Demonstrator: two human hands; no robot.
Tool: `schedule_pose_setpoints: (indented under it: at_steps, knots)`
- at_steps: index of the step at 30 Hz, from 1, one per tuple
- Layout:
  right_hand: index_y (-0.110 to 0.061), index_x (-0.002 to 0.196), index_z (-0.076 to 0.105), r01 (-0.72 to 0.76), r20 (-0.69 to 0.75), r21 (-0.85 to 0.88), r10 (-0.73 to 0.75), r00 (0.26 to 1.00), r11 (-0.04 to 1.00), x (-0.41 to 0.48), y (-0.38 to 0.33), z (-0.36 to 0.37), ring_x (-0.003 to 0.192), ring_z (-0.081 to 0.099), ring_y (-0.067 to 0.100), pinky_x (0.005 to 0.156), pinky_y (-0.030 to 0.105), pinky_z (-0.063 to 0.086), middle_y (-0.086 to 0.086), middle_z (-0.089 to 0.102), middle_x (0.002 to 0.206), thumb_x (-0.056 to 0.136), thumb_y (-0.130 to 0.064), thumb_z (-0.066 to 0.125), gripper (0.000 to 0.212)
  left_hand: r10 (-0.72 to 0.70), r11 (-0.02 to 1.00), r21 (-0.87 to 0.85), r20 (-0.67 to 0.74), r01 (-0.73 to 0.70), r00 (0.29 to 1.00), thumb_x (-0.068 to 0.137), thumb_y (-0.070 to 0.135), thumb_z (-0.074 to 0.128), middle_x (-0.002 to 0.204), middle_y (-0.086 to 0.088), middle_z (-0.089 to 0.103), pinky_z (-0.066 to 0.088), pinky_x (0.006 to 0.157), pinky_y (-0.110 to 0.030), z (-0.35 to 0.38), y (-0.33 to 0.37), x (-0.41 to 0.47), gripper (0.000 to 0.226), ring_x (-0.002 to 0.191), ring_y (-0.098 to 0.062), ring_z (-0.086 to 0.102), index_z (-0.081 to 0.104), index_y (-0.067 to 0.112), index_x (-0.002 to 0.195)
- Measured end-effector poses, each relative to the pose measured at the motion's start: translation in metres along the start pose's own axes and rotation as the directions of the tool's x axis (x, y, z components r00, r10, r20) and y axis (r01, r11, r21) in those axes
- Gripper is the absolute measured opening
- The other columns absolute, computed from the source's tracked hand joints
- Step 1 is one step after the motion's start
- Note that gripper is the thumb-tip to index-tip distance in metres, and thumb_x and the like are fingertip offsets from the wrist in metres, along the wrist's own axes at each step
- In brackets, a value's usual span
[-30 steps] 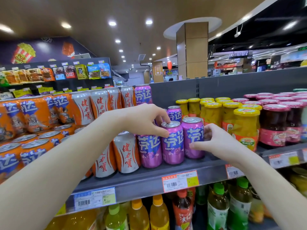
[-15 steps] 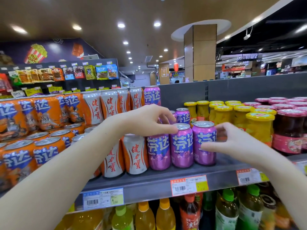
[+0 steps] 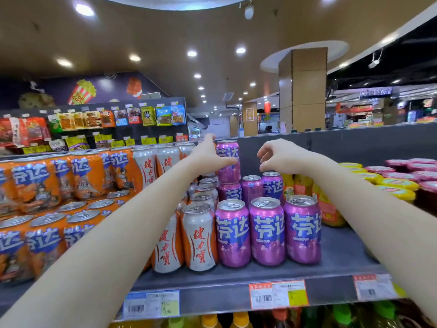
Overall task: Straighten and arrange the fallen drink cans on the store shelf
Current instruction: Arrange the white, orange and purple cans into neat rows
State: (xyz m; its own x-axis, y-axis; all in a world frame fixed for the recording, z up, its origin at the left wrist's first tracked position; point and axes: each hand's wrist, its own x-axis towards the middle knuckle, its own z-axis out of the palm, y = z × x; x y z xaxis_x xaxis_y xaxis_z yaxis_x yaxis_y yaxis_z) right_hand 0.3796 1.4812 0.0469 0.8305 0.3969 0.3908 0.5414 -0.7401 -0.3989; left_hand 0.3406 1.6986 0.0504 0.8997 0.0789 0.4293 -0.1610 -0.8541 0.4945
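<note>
Three purple cans stand upright in a row at the front of the grey shelf. More purple cans stand behind them. One purple can is stacked on top at the back. My left hand wraps its thumb and fingers around that stacked can. To its right, my right hand hovers with fingers curled apart and holds nothing, just above the rear cans.
White-and-orange cans stand left of the purple ones, and orange cans are stacked further left. Yellow-lidded jars and red-lidded jars fill the shelf's right side. A grey back panel rises behind. Bottles stand on the shelf below.
Both hands left the front purple cans and rose toward the back. My left hand now grips the stacked purple can; my right hand is free beside it. The camera came closer.
</note>
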Motion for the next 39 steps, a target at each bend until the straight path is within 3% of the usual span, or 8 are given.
schedule_pose_setpoints:
  at_steps: [4,9,12,15,21,26,33,39]
  knots:
    - [-0.012,0.133,0.062,-0.063,0.092,-0.163,0.079,0.993,0.985,0.031,0.019,0.005,0.113,0.063,0.025,0.091,0.033,0.053,0.006,0.065,0.128,0.084,-0.020,0.079,0.052,-0.003,0.996,-0.094,0.037,0.006,0.999,0.082,0.044,0.083,0.162,-0.006,0.035,0.040,0.109,-0.035,0.007,-0.004,0.016,0.106,0.144,-0.025,0.041,0.017,0.021,0.162]
    - [-0.011,0.146,0.052,-0.107,0.195,-0.251,0.158,0.968,0.962,0.054,0.043,0.014,0.128,0.056,0.026,0.104,0.037,0.049,0.007,0.056,0.145,0.086,-0.026,0.078,0.068,0.061,0.991,-0.117,0.024,-0.058,0.998,0.084,0.034,0.083,0.130,0.005,0.058,0.053,0.071,-0.015,0.012,-0.004,0.023,0.079,0.103,-0.009,0.061,0.040,0.027,0.151]
    - [-0.009,0.145,0.053,-0.103,0.263,-0.281,0.180,0.948,0.954,0.058,0.050,0.020,0.129,0.056,0.028,0.106,0.040,0.047,0.007,0.056,0.146,0.083,-0.030,0.080,0.071,0.063,0.987,-0.147,0.024,-0.059,0.998,0.079,0.041,0.086,0.126,0.003,0.064,0.061,0.082,-0.031,0.007,-0.010,0.025,0.079,0.104,-0.012,0.066,0.045,0.029,0.145]
    - [-0.005,0.134,0.062,-0.084,0.272,-0.305,0.172,0.947,0.948,0.060,0.054,0.026,0.121,0.062,0.030,0.102,0.042,0.051,0.011,0.064,0.135,0.082,-0.032,0.081,0.062,0.076,0.976,-0.204,-0.016,-0.077,0.997,0.076,0.047,0.087,0.126,0.005,0.063,0.060,0.090,-0.039,-0.001,-0.010,0.023,0.084,0.105,-0.011,0.069,0.044,0.030,0.145]
    - [-0.010,0.097,0.075,-0.045,0.320,-0.399,0.186,0.929,0.916,0.053,0.051,0.010,0.087,0.072,0.023,0.073,0.035,0.060,0.005,0.076,0.097,0.071,-0.040,0.087,0.042,0.068,0.971,-0.228,-0.008,-0.068,0.998,0.077,0.043,0.087,0.120,0.009,0.066,0.061,0.077,-0.022,-0.018,0.007,0.007,0.082,0.094,-0.002,0.071,0.044,0.031,0.146]
    - [-0.011,0.102,0.075,-0.020,0.414,-0.300,0.149,0.898,0.954,0.030,0.046,-0.008,0.082,0.075,0.016,0.070,0.029,0.062,0.000,0.078,0.096,0.072,-0.036,0.087,0.041,0.025,0.986,-0.168,0.168,0.003,0.986,0.077,0.037,0.088,0.107,0.008,0.067,0.053,0.060,-0.015,-0.016,0.011,-0.010,0.067,0.081,-0.001,0.071,0.049,0.032,0.131]
    - [-0.021,0.107,0.073,0.025,0.432,-0.129,0.033,0.901,0.991,0.011,0.024,-0.018,0.083,0.074,0.009,0.066,0.025,0.061,-0.008,0.077,0.097,0.074,-0.033,0.088,0.038,0.084,0.996,0.014,0.309,-0.093,0.948,0.083,0.040,0.082,0.141,0.017,0.042,0.038,0.091,-0.024,-0.008,0.018,-0.020,0.078,0.114,-0.005,0.046,0.040,0.041,0.149]
    - [-0.026,0.111,0.072,0.050,0.460,-0.045,-0.024,0.888,0.998,0.006,0.014,-0.008,0.087,0.072,0.005,0.068,0.022,0.058,-0.014,0.075,0.100,0.073,-0.035,0.089,0.043,0.066,0.961,0.217,0.416,-0.170,0.907,0.074,0.058,0.084,0.136,0.015,0.048,0.047,0.084,-0.026,0.000,0.011,-0.019,0.076,0.114,-0.010,0.054,0.052,0.038,0.139]
